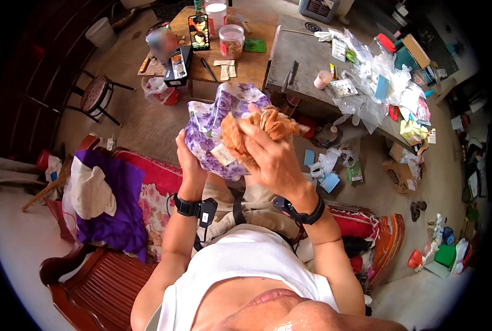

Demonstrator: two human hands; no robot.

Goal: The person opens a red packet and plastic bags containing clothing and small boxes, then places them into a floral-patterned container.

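In front of my lap I hold up a glossy bag or cover (206, 128) with a purple and white flower print. My left hand (191, 167) grips its left side, the thumb along the edge and the other fingers hidden behind it. A pale label (223, 154) bearing print is on its lower front. My right hand (272, 159) clutches a crumpled orange-brown cloth (278, 123), which overlaps the right part of the flowered piece. I cannot tell whether the cloth presses on it or is just in front.
Ahead, a wooden table (254, 66) bears a propped phone (199, 33), a lidded jar (231, 41) and a pen (208, 69). Plastic bags (394, 78) crowd the grey table (303, 49) at right. A stool (97, 95) stands left; purple fabric (126, 202) drapes the bench (101, 285).
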